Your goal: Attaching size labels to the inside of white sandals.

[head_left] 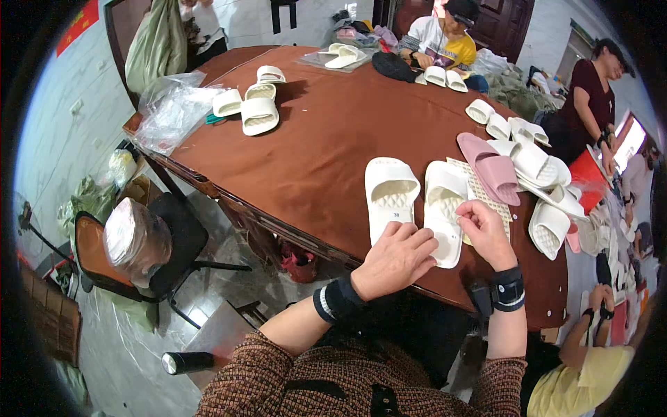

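Note:
Two white slide sandals lie side by side on the brown table (319, 153) in front of me. My left hand (396, 258) rests knuckles up on the heel end of the left sandal (390, 194), fingers bent. My right hand (486, 233) pinches at the inner side of the right sandal (445, 208), over a perforated sheet of small stickers (486, 198) beside it. Whether the fingers hold a sticker is too small to tell. Both wrists wear black bands.
A pink sandal (490, 170) and a heap of white sandals (542, 174) lie to the right. More white sandals (258, 111) and clear plastic bags (170, 111) sit at the far left. Other people sit around the table. A chair with a bagged bundle (132, 240) stands on the left.

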Demonstrator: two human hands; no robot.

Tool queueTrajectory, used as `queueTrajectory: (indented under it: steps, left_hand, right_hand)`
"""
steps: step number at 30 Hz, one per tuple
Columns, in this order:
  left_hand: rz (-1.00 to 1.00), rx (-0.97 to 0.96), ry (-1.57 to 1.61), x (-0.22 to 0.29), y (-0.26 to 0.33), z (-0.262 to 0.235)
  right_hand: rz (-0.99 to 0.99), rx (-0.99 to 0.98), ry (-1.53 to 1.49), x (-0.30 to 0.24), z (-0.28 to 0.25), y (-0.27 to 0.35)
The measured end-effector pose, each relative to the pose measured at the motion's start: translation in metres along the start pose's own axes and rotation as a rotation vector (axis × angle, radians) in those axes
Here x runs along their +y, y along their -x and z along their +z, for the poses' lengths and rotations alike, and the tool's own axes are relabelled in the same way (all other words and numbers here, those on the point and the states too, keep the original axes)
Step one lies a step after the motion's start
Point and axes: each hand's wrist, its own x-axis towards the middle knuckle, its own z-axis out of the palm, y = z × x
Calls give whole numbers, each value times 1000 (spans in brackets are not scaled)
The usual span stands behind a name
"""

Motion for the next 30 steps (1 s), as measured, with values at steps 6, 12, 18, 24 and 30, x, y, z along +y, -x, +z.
queueTrajectory:
  steps: [6,12,18,24,30]
  left_hand:
    - [4,14,1,-2,-1,1]
    - [9,12,8,-2,-4,3]
    - [4,-65,102,-6,-2,-8]
    - [-88,48,295,-14,-7,-39]
    - [-285,110,197,-51,6,-52]
  right_hand:
    - [-132,-124,190,-30,-4,-8]
    - [-177,-13,213,-15,0,-12]
    - [-186,65,275,-8,-9,-7]
    - [-114,110,284,20,-22,-1]
    - [-197,67,297,4,-19,-3]
